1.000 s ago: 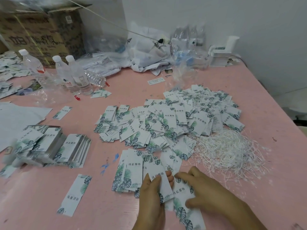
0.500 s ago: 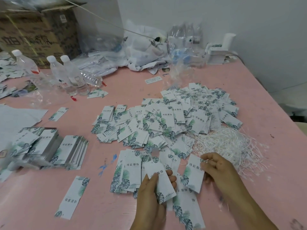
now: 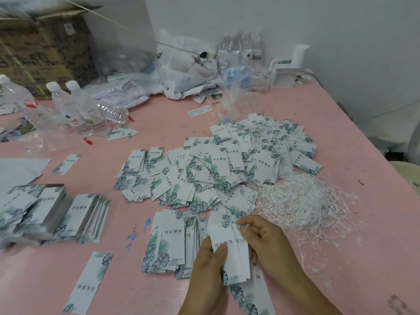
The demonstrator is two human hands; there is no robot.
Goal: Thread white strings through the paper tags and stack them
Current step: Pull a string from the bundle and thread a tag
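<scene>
Single head-worn view, wide-angle; looks forward and down across the pink table from its near edge; both hands sit close at the frame's bottom; the table's far edge meets a white wall; no second view.

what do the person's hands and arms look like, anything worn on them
Both are bare: the left hand and right hand show no gloves, rings, watch or bracelets. The forearms are uncovered to the frame's bottom edge, with no sleeves in view. Nails look short and unpainted.
</scene>
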